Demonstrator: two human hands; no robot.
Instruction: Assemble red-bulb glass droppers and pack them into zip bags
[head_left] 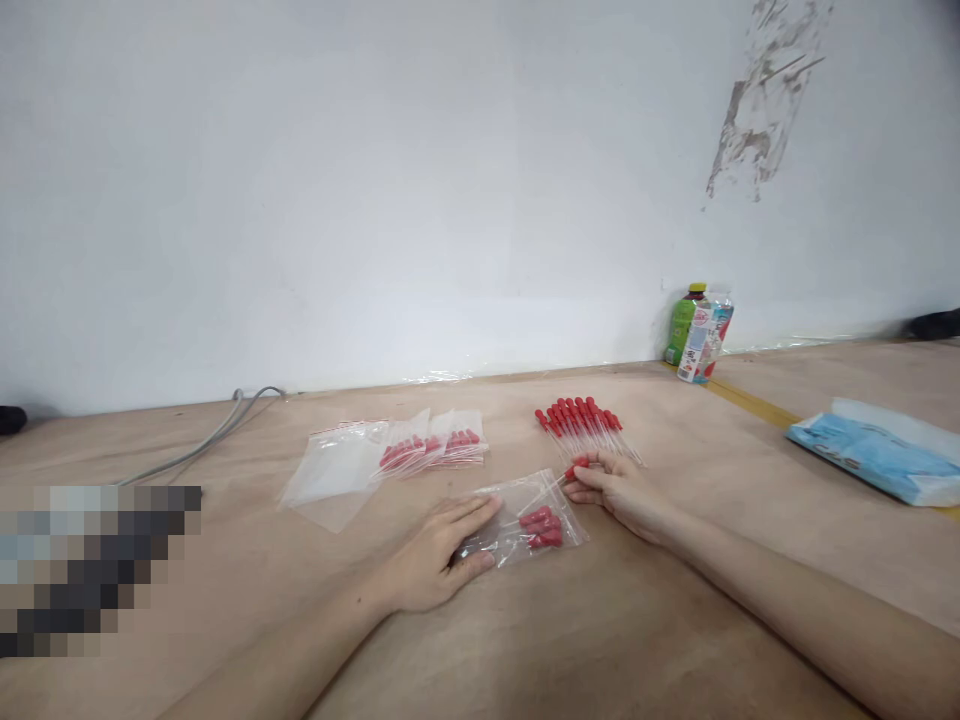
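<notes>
A clear zip bag [504, 503] lies flat on the brown surface, with several red-bulbed droppers [546, 527] inside. My left hand [442, 555] rests on the bag's left part, fingers stretched out and thumb spread below them. Between the fingertips of my right hand [609, 490] is the red bulb of a dropper [576, 470]. Its thin clear stem points left over or into the bag's upper right end; I cannot tell which. Just behind that hand, a fanned bunch of red-bulbed droppers [581, 412] lies with stems toward me.
Left of the bunch lie overlapping bags [334, 465], some holding red droppers. A blue-and-white packet [874, 455] is at the right. A green bottle [681, 325] and a printed carton [703, 345] stand by the wall. Grey cable [217, 435] runs along the left, near a blurred patch.
</notes>
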